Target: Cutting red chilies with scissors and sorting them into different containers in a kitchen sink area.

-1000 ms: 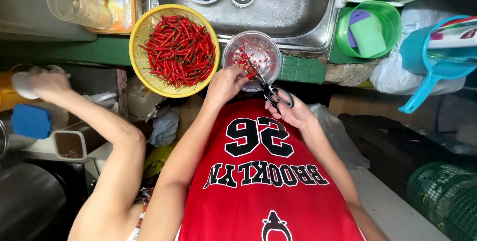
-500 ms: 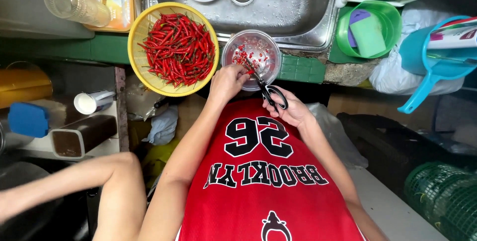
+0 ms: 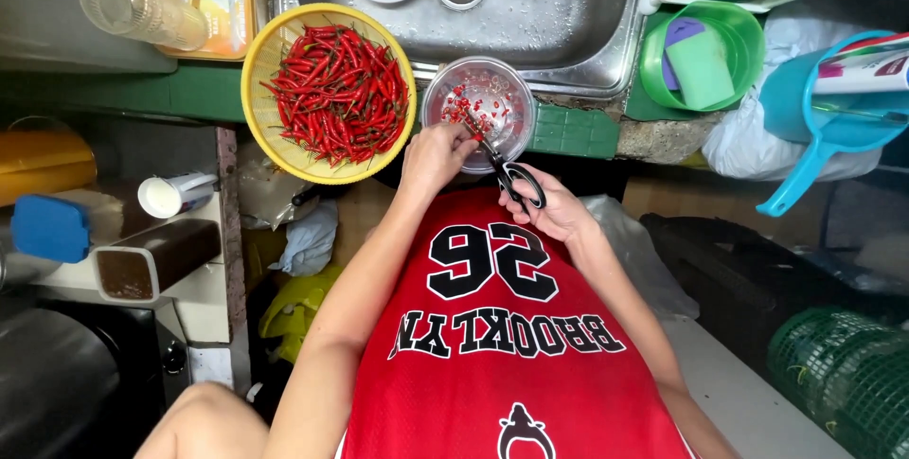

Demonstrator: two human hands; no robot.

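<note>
Far left, on a shelf below the counter: a yellow container point(image 3: 43, 161), a blue lid point(image 3: 49, 228), a white cup point(image 3: 175, 195) on its side, and a brown rectangular tub point(image 3: 156, 258). On the counter above, clear glasses point(image 3: 142, 9).

Yellow basket point(image 3: 260, 128) sits on the counter edge, left of the sink point(image 3: 568, 5), heaped with whole red chillies point(image 3: 336, 90). Pile looks full, stems on, so most are judged uncut.

Left hand point(image 3: 436, 156) hovers at the near rim of the clear bowl point(image 3: 480, 109), fingers pinched on a chilli held over the bowl. The held chilli is mostly hidden by the fingers.

Clear bowl is just right of the basket, on the counter edge in front of the sink. It holds a thin scatter of cut chilli pieces point(image 3: 478, 107); the bottom shows through. Judged early in the cutting: small cut amount, big pile left.

Right hand point(image 3: 554, 208) is closed around the black handles of scissors point(image 3: 507, 166), blades pointing up-left toward the left fingertips over the bowl. Whether the blades are apart or closed cannot be told.

Right of the sink: a green bowl point(image 3: 743, 76) with a green sponge point(image 3: 701, 66), then a teal dipper point(image 3: 819, 132). Near right, a green mesh basket point(image 3: 843, 374). The person wears a red jersey point(image 3: 502, 345).
</note>
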